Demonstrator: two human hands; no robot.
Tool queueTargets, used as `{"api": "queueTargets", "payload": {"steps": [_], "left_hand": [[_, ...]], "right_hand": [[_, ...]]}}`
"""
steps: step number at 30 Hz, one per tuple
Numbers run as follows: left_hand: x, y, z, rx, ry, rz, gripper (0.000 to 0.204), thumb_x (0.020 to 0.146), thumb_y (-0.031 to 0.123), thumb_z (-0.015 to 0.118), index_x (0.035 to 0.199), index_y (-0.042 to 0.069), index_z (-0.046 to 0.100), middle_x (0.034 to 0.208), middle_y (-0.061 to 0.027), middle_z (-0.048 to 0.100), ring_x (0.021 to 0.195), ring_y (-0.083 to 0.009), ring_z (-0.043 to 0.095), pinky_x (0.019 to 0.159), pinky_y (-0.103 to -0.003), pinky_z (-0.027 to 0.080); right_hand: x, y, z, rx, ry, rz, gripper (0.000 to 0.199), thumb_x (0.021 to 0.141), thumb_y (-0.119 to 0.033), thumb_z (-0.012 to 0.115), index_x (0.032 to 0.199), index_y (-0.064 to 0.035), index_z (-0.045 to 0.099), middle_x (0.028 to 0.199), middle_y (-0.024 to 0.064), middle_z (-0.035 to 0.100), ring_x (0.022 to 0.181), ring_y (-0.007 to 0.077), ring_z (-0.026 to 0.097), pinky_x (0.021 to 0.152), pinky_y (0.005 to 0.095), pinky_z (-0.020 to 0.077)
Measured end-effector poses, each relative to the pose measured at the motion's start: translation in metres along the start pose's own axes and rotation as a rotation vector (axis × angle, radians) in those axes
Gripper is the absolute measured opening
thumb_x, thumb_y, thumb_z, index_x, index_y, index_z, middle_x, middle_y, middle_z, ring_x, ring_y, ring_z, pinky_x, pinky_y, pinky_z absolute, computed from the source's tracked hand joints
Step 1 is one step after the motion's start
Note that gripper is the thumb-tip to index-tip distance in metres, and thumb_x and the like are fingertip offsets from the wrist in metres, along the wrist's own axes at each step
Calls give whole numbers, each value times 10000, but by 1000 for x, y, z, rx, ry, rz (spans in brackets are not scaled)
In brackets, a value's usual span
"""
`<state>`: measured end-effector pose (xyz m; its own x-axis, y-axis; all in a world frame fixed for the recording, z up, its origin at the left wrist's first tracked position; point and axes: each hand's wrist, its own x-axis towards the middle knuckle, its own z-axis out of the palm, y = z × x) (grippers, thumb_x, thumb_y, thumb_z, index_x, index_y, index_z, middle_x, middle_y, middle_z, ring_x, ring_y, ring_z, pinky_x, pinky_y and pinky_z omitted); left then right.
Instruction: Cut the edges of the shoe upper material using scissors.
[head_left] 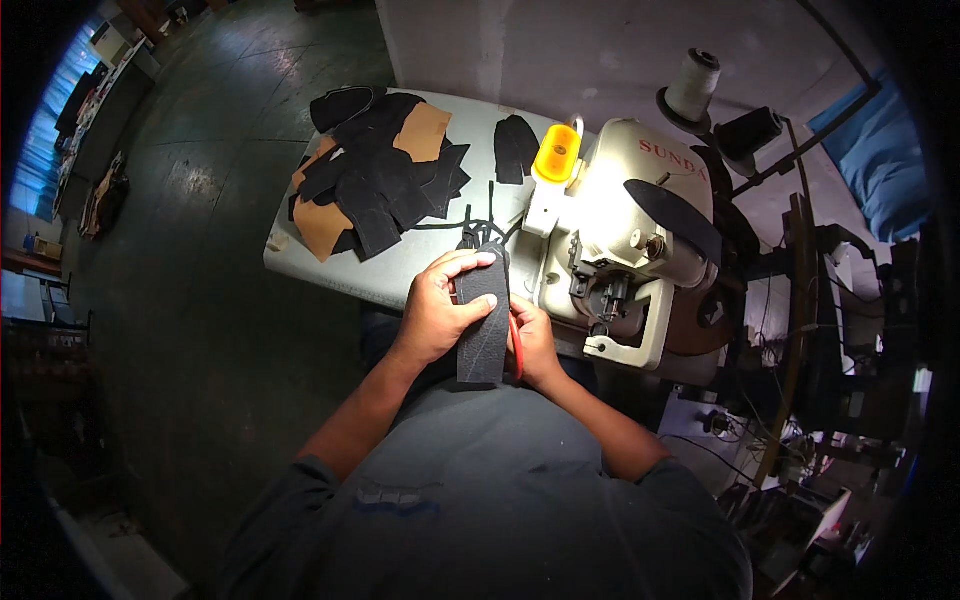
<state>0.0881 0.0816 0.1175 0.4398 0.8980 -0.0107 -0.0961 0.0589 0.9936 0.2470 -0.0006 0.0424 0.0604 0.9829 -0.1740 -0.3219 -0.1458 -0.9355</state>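
My left hand [440, 305] grips a long black leather piece [481, 345], its thumb flat on the front face. The piece hangs upright in front of my body, at the near edge of the white table. Close against its right side, my right hand [536, 338] is closed around a red-handled tool [516, 347], which looks like scissors; the blades are hidden behind the leather. Thin black strips [482, 226] stick out beyond the top of the piece onto the table.
A cream industrial sewing machine [630, 205] with an orange-yellow lamp [558, 153] stands right of my hands. Black and tan leather pieces [375, 180] are heaped at the table's left, and a dark piece [515, 149] lies apart. Thread cones [694, 85] stand behind the machine.
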Motion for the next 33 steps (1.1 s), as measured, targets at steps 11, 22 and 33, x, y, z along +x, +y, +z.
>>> {"api": "queueTargets", "payload": {"steps": [11,22,33], "left_hand": [[8,-9,-6,-53,-6,-42,522,836,-127,797,1340,-47,687,1371,-101,618,1224,-188,663,1074,-333,555],[62,-42,-37,-139,22,-199,447,886,-121,747,1320,-27,699,1173,-110,737,989,-159,741,894,-312,632],[43,-6,-74,111,-160,-36,361,883,-96,706,1229,-28,783,1312,-108,731,1221,-175,675,1076,-312,532]], "right_hand": [[19,22,-2,18,44,-116,194,1053,22,545,1194,-8,676,799,-21,674,654,31,601,543,226,469],[71,5,2,-24,48,215,87,1059,-143,623,1084,-61,639,625,-12,564,449,117,572,376,287,454],[45,3,-4,135,-145,234,243,1106,-345,668,1137,-108,623,735,-37,524,589,77,520,549,263,448]]}}
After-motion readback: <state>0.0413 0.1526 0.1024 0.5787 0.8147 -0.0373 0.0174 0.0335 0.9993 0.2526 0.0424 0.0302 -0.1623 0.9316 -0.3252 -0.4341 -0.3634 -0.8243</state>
